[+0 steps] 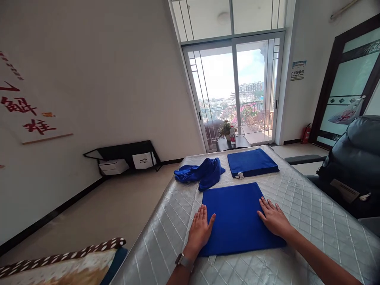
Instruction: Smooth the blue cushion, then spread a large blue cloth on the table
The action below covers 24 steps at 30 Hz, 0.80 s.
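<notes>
Before me a blue cloth, folded into a flat rectangle, lies on a pale quilted mattress. My left hand rests flat along its left edge, fingers stretched out. On the right edge lies my right hand, also flat with the fingers spread a little. Neither hand grips anything. Beyond the cloth, at the right, sits a neat stack of folded blue cloths with a white tag at its near edge. To the left of that stack lies a crumpled blue cloth.
A black leather chair stands close to the mattress's right side. Past the far edge is a small table with a bottle and a potted plant. At lower left lies a patterned fabric item. A black rack holds white boxes.
</notes>
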Tool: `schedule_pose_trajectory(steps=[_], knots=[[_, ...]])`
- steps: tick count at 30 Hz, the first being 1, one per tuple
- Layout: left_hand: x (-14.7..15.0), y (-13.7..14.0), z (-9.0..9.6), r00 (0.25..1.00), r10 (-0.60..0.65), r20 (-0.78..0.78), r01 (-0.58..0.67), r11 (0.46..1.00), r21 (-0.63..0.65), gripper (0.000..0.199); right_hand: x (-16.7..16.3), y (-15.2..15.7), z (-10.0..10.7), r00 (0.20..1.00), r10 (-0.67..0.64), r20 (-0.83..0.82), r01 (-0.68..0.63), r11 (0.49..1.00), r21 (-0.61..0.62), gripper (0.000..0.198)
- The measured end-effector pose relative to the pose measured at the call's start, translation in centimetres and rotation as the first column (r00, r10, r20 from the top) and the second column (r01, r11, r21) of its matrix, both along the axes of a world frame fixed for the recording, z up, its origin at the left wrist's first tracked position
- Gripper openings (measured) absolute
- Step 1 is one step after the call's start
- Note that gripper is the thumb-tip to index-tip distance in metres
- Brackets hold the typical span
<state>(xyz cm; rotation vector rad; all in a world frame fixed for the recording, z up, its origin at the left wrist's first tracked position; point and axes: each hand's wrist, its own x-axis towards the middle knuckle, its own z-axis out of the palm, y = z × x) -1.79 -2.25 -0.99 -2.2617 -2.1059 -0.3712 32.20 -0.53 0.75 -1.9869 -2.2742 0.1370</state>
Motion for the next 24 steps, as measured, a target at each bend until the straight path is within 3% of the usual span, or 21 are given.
schedule_pose_trajectory(steps=[7,17,20,24], knots=[[-0.1,-0.1,0.2,1.0,-0.007,0.008,0.007,1.0,-0.007,0.083,-1.0,4.1,2.0,1.0,-0.008,-0.021,0.008,1.0,0.0,0.066],[0.1,0.7,-0.9,0.998,0.061,-0.032,-0.06,0.998,0.029,0.082,-0.8,5.7,-0.7,0.999,-0.027,-0.037,0.029,0.998,0.048,0.068],[2.2,0.8,0.2,0.999,0.028,-0.044,-0.026,0.999,0.035,0.081,-0.7,5.8,-0.8,0.999,-0.027,-0.044,0.03,0.997,0.068,0.068],[8.4,1.5,2.3,0.981,-0.184,-0.066,0.185,0.983,0.006,0.078,-0.7,5.8,-0.8,0.999,-0.025,-0.037,0.028,0.996,0.083,0.067]])
